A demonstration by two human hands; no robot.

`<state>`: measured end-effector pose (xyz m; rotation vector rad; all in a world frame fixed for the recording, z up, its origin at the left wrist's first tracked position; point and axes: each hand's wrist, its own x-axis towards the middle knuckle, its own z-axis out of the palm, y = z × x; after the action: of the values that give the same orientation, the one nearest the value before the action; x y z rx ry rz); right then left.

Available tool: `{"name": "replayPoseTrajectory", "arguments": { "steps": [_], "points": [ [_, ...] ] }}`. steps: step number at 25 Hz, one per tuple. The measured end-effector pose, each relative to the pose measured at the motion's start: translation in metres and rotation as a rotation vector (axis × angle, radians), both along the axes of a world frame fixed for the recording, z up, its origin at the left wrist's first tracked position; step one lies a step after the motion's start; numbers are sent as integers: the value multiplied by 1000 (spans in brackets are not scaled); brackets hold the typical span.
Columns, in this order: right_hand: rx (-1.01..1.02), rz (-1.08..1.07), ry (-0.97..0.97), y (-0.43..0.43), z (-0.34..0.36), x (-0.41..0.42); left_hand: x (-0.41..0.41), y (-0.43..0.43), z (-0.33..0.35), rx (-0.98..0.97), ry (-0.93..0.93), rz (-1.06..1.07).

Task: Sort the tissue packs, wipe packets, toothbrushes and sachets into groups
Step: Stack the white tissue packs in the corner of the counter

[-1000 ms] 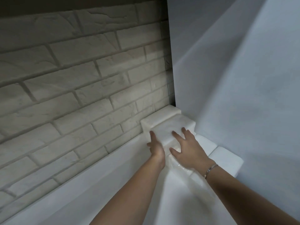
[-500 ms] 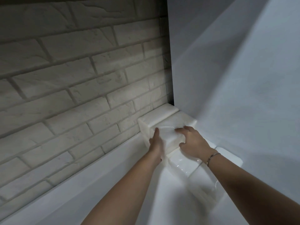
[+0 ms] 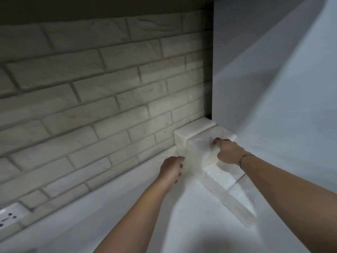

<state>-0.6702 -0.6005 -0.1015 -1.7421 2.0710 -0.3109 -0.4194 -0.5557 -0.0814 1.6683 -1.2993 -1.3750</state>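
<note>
1. My right hand [image 3: 228, 152] lies on top of the upper white plastic-wrapped tissue pack [image 3: 200, 150]. Its fingers are curled narrow and pinch the creased wrap.
2. My left hand [image 3: 172, 169] is at the left side of that pack with its fingers [image 3: 180, 166] curled in. They are just against the wrap, but the blur there hides whether they grip it, so I cannot tell.
3. The upper pack sits in the far right corner, on a lower white wrapped tissue pack [image 3: 224, 181] that runs nearer along the right.
4. Another white wrapped pack [image 3: 193, 129] stands behind it, touching the pale brick wall [image 3: 91, 88].
5. A plain white side panel [image 3: 273, 88] closes the right side.
6. The stack rests on a smooth white shelf surface [image 3: 109, 207].
7. A thin metal bracelet [image 3: 245, 157] circles my right wrist.
8. A white wall socket [image 3: 8, 216] shows at the near left.
</note>
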Motion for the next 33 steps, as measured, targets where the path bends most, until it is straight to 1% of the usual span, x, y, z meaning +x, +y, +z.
{"name": "replayPoseTrajectory", "arguments": {
  "steps": [2, 4, 5, 7, 8, 10, 12, 14, 17, 20, 22, 24, 28, 31, 33],
  "points": [
    [-77, -34, 17, 13, -2, 8, 31, 19, 2, -53, -45, -35],
    [-191, -97, 72, 34, -11, 24, 63, 42, 0, -128, -101, -97],
    [-256, -130, 67, 45, -16, 36, 80, 56, -3, -169, -145, -125],
    [-410, -153, 12, 71, -22, 67, 115, 83, -12, -240, -273, -154],
    [-487, -125, -13, 85, -25, 89, 136, 97, -18, -271, -319, -146],
    [-610, -40, -90, 117, -29, 138, 175, 125, -27, -302, -369, -98],
    [-663, 12, -217, 154, -30, 197, 216, 155, -35, -329, -400, -32],
    [-645, 57, -289, 194, -36, 260, 261, 189, -44, -363, -395, 61],
    [-606, 129, -365, 250, -43, 349, 329, 240, -52, -399, -313, 266],
    [-491, 180, -498, 303, -45, 433, 405, 290, -65, -389, -159, 490],
    [-417, 232, -584, 335, -53, 481, 444, 324, -78, -382, -63, 590],
    [-317, 298, -637, 366, -68, 524, 471, 363, -94, -354, -27, 676],
    [-151, 395, -620, 402, -90, 581, 499, 413, -125, -279, 29, 813],
    [-79, 358, -709, 400, -92, 611, 514, 430, -124, -279, 32, 936],
    [-60, 247, -822, 387, -82, 627, 525, 427, -113, -327, 43, 983]
  ]
}}
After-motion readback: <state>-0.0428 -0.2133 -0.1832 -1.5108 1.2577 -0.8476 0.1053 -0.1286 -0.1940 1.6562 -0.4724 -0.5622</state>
